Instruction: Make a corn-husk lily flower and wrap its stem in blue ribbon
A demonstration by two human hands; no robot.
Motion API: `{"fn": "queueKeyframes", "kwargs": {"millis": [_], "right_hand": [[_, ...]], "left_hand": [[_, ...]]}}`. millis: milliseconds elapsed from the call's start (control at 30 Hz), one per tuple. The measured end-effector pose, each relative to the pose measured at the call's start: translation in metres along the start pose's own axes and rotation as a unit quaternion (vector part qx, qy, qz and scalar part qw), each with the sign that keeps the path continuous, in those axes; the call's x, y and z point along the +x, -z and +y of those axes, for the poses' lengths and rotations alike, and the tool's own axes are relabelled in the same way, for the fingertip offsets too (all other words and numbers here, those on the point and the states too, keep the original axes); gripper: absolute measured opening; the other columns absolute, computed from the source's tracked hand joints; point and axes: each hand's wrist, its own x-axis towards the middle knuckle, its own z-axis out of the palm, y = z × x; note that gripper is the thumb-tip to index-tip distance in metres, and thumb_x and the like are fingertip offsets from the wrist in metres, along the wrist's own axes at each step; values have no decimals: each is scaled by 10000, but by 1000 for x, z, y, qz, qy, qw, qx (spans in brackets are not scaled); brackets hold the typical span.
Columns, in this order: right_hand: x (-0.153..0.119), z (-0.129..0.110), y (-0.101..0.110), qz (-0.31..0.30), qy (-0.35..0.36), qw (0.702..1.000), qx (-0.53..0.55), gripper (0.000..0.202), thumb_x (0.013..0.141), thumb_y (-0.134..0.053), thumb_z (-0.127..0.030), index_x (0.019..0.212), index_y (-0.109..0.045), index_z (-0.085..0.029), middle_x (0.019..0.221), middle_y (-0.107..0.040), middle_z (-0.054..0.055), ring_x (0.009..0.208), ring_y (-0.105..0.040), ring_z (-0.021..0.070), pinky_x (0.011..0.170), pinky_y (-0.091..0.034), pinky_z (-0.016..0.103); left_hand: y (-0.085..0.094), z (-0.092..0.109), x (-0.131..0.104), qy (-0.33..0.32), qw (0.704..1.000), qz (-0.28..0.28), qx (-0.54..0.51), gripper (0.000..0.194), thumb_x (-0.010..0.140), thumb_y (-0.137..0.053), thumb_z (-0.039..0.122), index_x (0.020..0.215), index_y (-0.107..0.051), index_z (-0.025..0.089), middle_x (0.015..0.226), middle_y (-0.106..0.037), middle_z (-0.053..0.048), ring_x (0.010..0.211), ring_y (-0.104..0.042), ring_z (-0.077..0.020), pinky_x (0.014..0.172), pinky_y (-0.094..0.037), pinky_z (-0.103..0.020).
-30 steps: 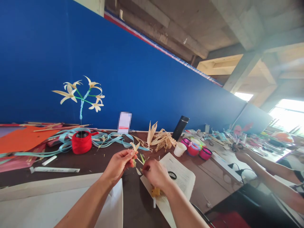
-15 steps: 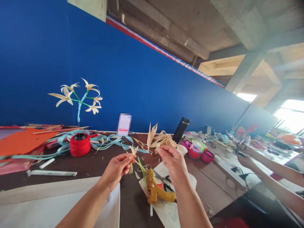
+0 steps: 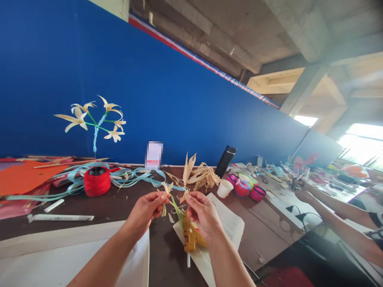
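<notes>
My left hand (image 3: 149, 207) pinches a small pale husk flower (image 3: 167, 188) between thumb and fingertips, with a greenish piece hanging below the fingers. Just to its right, my right hand (image 3: 201, 209) holds a small pale husk petal (image 3: 184, 195) in a pinch. A narrow gap separates the two pieces. Partly covered by my right hand and forearm, a yellow glue gun (image 3: 189, 235) lies on printed paper (image 3: 231, 217). Dry husks (image 3: 203, 176) are heaped behind my hands.
A wire stem with several husk flowers (image 3: 80, 118) rises from a red spool (image 3: 97, 181) at left. A white cup (image 3: 224, 188), black bottle (image 3: 226, 161) and small baskets (image 3: 242, 187) stand behind right. Another person's hands (image 3: 305, 193) work at far right.
My right hand has moved left and down from beside the husk heap, bringing its petal close to the flower in my left hand. The white cup now shows more fully.
</notes>
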Motion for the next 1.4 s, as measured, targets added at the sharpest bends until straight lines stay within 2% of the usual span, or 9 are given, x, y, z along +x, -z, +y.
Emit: {"fn": "queueKeyframes", "kwargs": {"millis": [200,433,633,767,900,1000,1133,1300,1400], "right_hand": [[-2,5,-2,-15,10,1000,-21,264,726,-690,-388,787,-596,-149,800,-661,24,444,-509,37,388,-295,144],[-3,9,-5,-23,26,998,-61,213,712,-693,-303,848,-632,-151,629,-562,-41,447,-471,42,411,-311,155],[-6,-20,2,-1,75,987,-141,248,723,-680,-343,889,-684,-159,557,-509,-50,440,-402,47,420,-311,174],[-22,-39,4,8,115,980,-165,229,771,-643,-360,925,-683,-197,589,-494,-49,467,-394,49,446,-340,178],[-45,-46,-3,-15,90,980,-177,215,758,-656,-384,868,-667,-200,589,-513,-44,471,-415,60,444,-358,189],[-53,-48,-8,-13,97,977,-191,208,749,-663,-388,823,-656,-194,564,-491,-50,473,-423,64,440,-354,188],[-50,-49,-6,3,114,973,-199,175,747,-668,-357,785,-650,-186,585,-491,-48,480,-415,57,433,-353,178],[-45,-44,-1,-11,83,982,-171,197,747,-666,-377,797,-633,-189,533,-510,-54,446,-458,67,430,-387,190],[-45,-40,1,-9,90,981,-170,214,750,-661,-395,802,-636,-189,504,-514,-54,438,-487,81,434,-401,202]], "left_hand": [[1,0,0,-11,1000,-8,2,291,651,-736,411,726,-688,134,628,-579,-1,449,-349,-33,422,-259,-168],[-1,0,1,-17,1000,-12,-7,298,641,-745,412,733,-696,133,621,-583,0,446,-344,-27,417,-226,-169],[-1,5,-3,-31,999,-11,9,291,647,-737,410,730,-701,133,670,-618,-13,456,-367,-30,427,-260,-180],[-2,6,-4,-31,999,-14,8,301,649,-739,404,761,-706,127,694,-633,-30,459,-371,-36,418,-245,-186],[-3,7,-5,-35,999,-13,15,308,642,-744,406,769,-705,128,692,-629,-28,460,-381,-47,418,-248,-193],[-3,7,-5,-37,999,-15,20,303,643,-745,403,763,-703,128,689,-629,-26,464,-380,-44,421,-255,-188],[-1,6,-4,-37,999,-13,15,302,639,-751,396,763,-705,125,690,-632,-29,467,-376,-36,421,-261,-178],[-1,6,-4,-36,999,-16,20,313,645,-747,408,754,-699,118,687,-627,-34,464,-378,-39,416,-259,-180],[-2,6,-4,-35,999,-15,28,321,644,-745,418,753,-702,119,693,-630,-41,465,-377,-46,416,-262,-188]]}}
